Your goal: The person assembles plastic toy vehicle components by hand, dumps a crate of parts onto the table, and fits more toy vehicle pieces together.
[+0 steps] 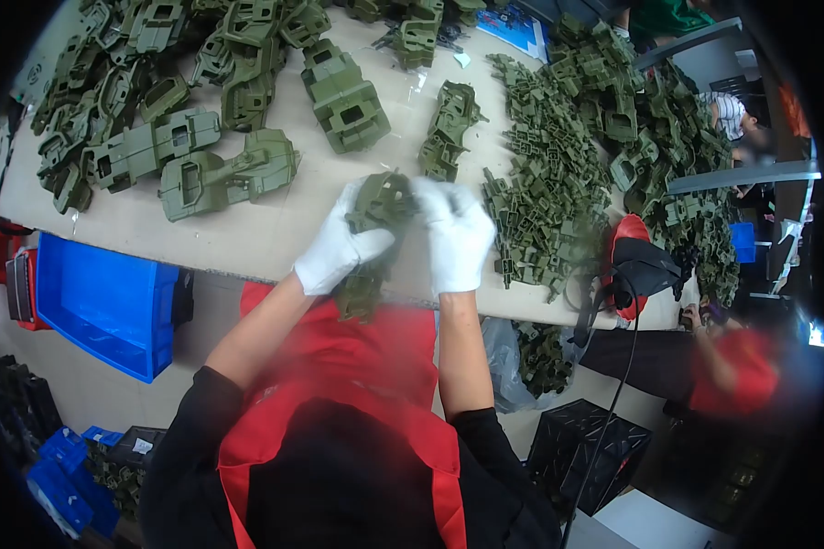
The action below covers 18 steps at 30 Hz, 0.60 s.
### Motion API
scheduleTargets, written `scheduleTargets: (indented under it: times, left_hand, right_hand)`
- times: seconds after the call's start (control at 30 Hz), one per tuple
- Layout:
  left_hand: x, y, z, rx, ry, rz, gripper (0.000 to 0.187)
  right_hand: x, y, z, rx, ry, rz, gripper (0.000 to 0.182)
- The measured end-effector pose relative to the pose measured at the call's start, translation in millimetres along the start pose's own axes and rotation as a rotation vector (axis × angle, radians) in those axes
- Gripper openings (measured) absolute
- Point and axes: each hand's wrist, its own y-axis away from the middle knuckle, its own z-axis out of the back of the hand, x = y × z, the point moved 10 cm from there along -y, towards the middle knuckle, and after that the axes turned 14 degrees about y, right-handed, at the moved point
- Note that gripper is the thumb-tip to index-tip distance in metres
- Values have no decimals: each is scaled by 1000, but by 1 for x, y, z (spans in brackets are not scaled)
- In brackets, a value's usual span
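In the head view my left hand [337, 249], in a white glove, is closed around an olive-green plastic vehicle body [382, 203]. The body is held upright at the table's near edge, with its lower end hanging over my red apron. My right hand [460, 233], also gloved in white, is at the body's upper right side. Its fingers are curled together and slightly blurred; whatever they pinch is too small to make out. Just beyond my hands lie a long green body part [450, 128] and a larger vehicle shell [343, 99].
Green vehicle bodies [229, 174] are heaped on the left of the table [247, 240]. A pile of small green parts [549, 174] spreads on the right. A blue bin [105, 306] is below left, a black crate [588, 448] below right. Another person [737, 371] sits at right.
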Motion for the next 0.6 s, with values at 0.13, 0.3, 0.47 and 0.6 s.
scheduleTargets:
  times: [0.13, 0.3, 0.47, 0.6]
  left_hand:
    - [-8, 9, 4, -67, -63, -10, 64]
    - [-5, 17, 6, -101, -125, -5, 63]
    - [-21, 26, 0, -79, -427, -182, 61]
    - [-24, 28, 1, -86, -480, -217, 58]
  right_hand:
    - [31, 12, -5, -2, 310, 227, 21]
    - [19, 11, 0, -30, 285, 36, 20]
    - [34, 20, -17, -16, 370, 170, 17]
    - [49, 23, -17, -92, 461, 313, 12]
